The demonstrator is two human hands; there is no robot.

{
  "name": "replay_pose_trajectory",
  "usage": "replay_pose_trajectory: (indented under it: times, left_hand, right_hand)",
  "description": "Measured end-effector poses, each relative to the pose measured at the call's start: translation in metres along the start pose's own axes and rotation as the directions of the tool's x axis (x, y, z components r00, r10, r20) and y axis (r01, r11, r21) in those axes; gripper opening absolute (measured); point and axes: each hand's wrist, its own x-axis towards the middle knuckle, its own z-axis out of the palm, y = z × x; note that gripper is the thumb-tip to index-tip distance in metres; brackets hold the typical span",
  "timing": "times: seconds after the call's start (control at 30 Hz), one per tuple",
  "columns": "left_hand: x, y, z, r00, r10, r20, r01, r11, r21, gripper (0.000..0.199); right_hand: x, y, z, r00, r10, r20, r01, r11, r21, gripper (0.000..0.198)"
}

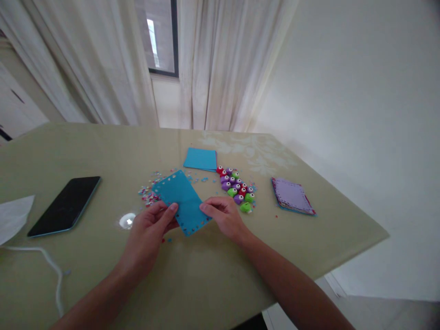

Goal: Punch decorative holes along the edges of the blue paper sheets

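Observation:
A blue paper card (pixel 184 199) with small holes punched along its two short ends is held tilted above the table. My left hand (pixel 153 222) pinches its left edge, thumb on top. On the right edge, my right hand (pixel 223 214) grips the same card between thumb and fingers. Small punched paper bits (pixel 148 195) lie scattered behind and beside the card. Just beyond my right hand sits a cluster of small red, purple and green craft punches (pixel 237 185) with eye-like white tops. Behind the card rests a stack of blue cards (pixel 201 158).
At the right lies a stack of punched cards (pixel 294 196), a lilac one on top. To the left are a dark tablet (pixel 65 206), a white sheet (pixel 15 217) and a white cable (pixel 55 266). The table's right edge (pixel 343 197) runs near the wall.

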Motion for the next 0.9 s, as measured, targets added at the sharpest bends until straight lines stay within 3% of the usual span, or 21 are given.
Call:
replay_pose_trajectory:
  times: [0.17, 0.5, 0.9]
  left_hand:
    - [-0.005, 0.007, 0.001, 0.999, 0.032, 0.021, -0.034, 0.991, 0.133, 0.043]
    - [-0.005, 0.013, 0.005, 0.991, 0.029, 0.129, -0.058, 0.972, 0.227, 0.042]
    - [-0.005, 0.009, 0.004, 0.973, 0.005, 0.233, -0.057, 0.974, 0.219, 0.037]
  right_hand:
    - [0.000, -0.003, 0.000, 1.000, 0.001, 0.029, -0.002, 1.000, 0.007, 0.043]
    - [-0.001, -0.003, -0.004, 0.997, -0.035, 0.067, 0.036, 0.999, -0.018, 0.050]
    - [0.000, -0.002, -0.008, 0.995, -0.050, 0.082, 0.056, 0.996, -0.076, 0.058]
